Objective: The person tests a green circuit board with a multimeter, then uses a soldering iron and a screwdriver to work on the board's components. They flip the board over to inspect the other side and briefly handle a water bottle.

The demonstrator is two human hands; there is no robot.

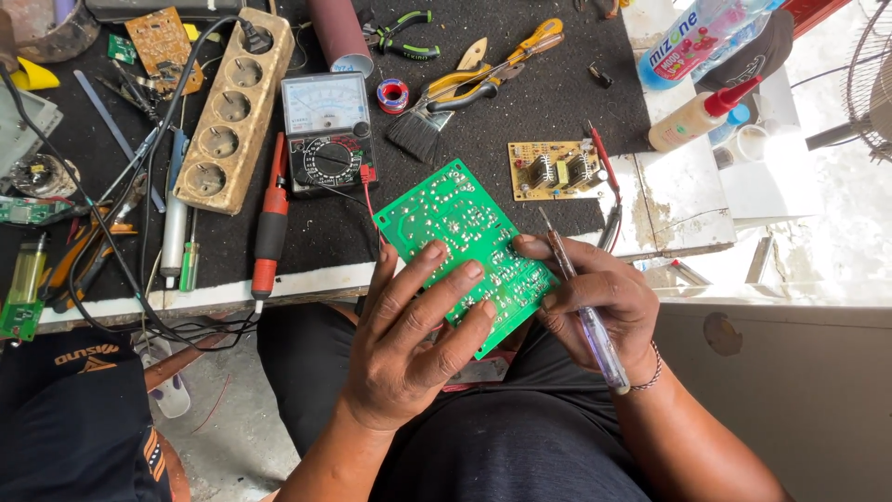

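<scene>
Centre frame, the left hand [409, 344] grips a green circuit board [465, 244] solder-side up with its fingers curled over the edge, above the lap. The right hand [595, 302], at 3 o'clock of the board, pinches a clear-handled screwdriver [581, 307] against it. A blue-labelled bottle [692, 42] lies at 1 o'clock, beside a beige red-capped bottle [697, 116].

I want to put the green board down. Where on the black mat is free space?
Bare black mat lies between the flat paintbrush, the analog multimeter and the small yellow circuit board. The left side, around the beige power strip, is crowded with tools.
</scene>
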